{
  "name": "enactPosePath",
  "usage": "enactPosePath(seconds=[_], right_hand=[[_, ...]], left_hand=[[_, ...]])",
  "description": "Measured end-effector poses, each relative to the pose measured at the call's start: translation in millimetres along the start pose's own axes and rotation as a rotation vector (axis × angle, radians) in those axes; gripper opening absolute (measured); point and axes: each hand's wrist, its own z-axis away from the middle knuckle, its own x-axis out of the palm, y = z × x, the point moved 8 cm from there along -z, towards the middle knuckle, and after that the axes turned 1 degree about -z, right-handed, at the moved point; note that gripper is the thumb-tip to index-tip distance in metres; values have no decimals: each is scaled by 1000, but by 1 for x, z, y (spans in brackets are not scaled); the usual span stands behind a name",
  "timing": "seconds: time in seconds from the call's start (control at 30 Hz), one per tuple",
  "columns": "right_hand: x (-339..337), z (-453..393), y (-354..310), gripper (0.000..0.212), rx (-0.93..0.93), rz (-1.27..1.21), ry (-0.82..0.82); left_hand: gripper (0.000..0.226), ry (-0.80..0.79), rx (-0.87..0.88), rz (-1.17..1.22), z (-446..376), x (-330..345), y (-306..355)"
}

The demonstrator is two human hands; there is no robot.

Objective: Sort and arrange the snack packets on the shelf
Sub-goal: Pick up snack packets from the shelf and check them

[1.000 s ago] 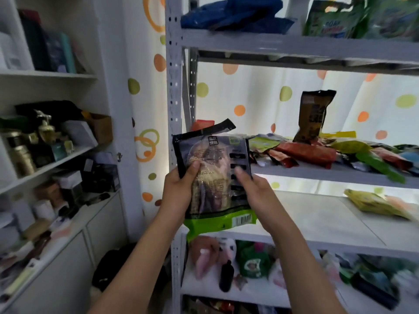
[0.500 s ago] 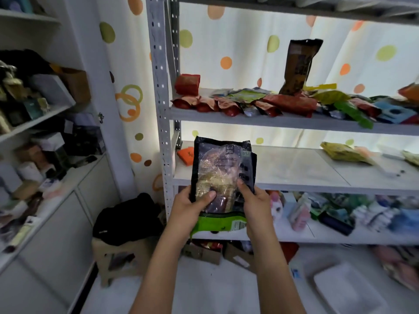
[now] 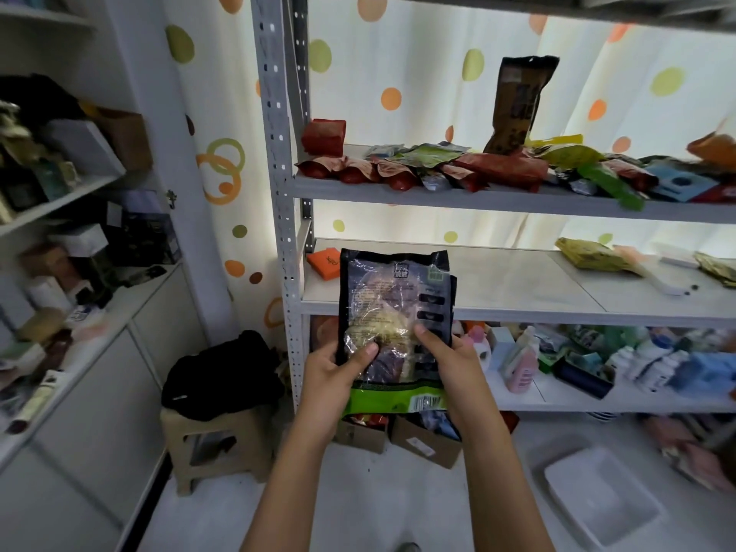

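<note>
Nearest: both hands raised in front of the rack, sharing one black snack packet (image 3: pixel 394 320) with a green bottom band. Left hand (image 3: pixel 332 372) grips the lower left edge, thumb pressed across the clear front. Right hand (image 3: pixel 450 360) grips the lower right edge, thumb likewise on the front; fingers of both are curled behind, out of sight. Packet upright, long axis vertical, top edge just level with the middle shelf (image 3: pixel 517 290).

Key relation: that shelf lies directly beyond and slightly above the hands, its near-left stretch bare (the likely landing spot, by my reading). Neither hand is clearly nearer; a forward push with the packet tipped flat or stood on its green end would do it.

Further in: an orange box (image 3: pixel 323 264) at the shelf's far-left corner, yellow packets (image 3: pixel 593 255) to the right.

Farthest, above: the upper shelf (image 3: pixel 478 199) carries a loose heap of red and green packets, one brown packet (image 3: pixel 517 101) standing against the dotted curtain.
</note>
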Motion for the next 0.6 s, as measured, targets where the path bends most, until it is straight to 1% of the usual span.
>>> enactPosePath(seconds=[0.1, 0.2, 0.27, 0.37, 0.43, 0.47, 0.5, 0.57, 0.6], right_hand=[[5, -1, 1, 26, 12, -39, -64], [12, 1, 7, 31, 18, -1, -153], [14, 1, 8, 24, -7, 3, -131], [16, 1, 12, 8, -33, -69, -40], [17, -2, 18, 4, -31, -51, 29], [18, -3, 20, 6, -23, -33, 56], [20, -5, 22, 9, -6, -31, 73], [25, -7, 25, 14, 27, -55, 68], [28, -8, 25, 17, 32, -66, 44]], left_hand=[[26, -7, 5, -8, -3, -4, 3], [29, -16, 7, -5, -6, -8, 2], [31, -20, -2, 6, -8, -11, -3], [43, 10, 18, -34, -14, -13, -8], [43, 153, 80, -159, -16, -22, -6], [41, 239, 125, -263, -14, -26, -1], [37, 290, 179, -373, -12, -27, 6], [26, 263, 272, -521, -13, -22, 12], [25, 223, 284, -537, -16, -21, 11]])
